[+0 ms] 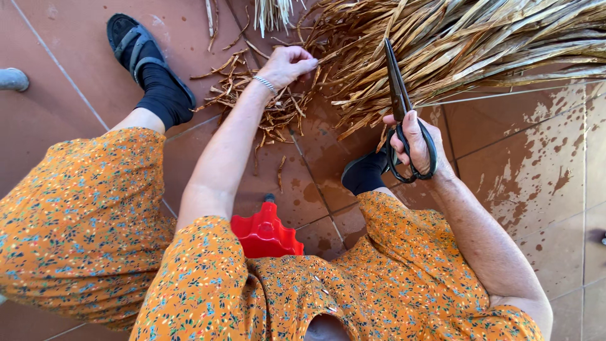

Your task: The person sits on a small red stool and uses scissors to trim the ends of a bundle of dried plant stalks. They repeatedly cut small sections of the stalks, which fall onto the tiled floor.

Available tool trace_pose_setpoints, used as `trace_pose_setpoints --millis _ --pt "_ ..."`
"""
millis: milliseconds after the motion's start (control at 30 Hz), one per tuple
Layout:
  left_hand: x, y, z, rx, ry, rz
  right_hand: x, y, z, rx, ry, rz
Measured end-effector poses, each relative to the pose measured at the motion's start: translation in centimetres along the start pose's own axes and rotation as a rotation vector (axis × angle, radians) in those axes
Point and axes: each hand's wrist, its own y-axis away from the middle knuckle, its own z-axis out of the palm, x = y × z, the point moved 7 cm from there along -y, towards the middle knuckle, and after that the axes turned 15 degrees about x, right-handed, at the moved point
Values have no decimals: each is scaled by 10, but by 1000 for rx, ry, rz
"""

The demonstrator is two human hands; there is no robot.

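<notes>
An orange flowered dress [82, 227] fills the near edge, with one red scalloped stool [265, 232] showing between the knees, mostly hidden by the cloth. The right hand [418, 146] is closed through the loop handles of one pair of black shears [401, 113], blades together and pointing away from the wrist into the dry palm leaves [454, 44]. The left hand [287, 65] is pinched shut on a leaf strand at the bundle's edge (its fingertips are hard to make out). Just below that grip lies a scatter of cut scraps [265, 104]. Two dark-socked feet show; one sandal [129, 41] is visible.
</notes>
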Motion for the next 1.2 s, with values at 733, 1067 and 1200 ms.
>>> trace_pose_setpoints --millis 733,1067,1200 --pt "7 82 -31 -56 218 34 7 -6 75 -292 283 -247" --pt "-14 29 -22 173 -803 386 10 -1 17 -14 152 103" --pt "-2 2 22 172 -610 427 15 5 8 -18 149 93"
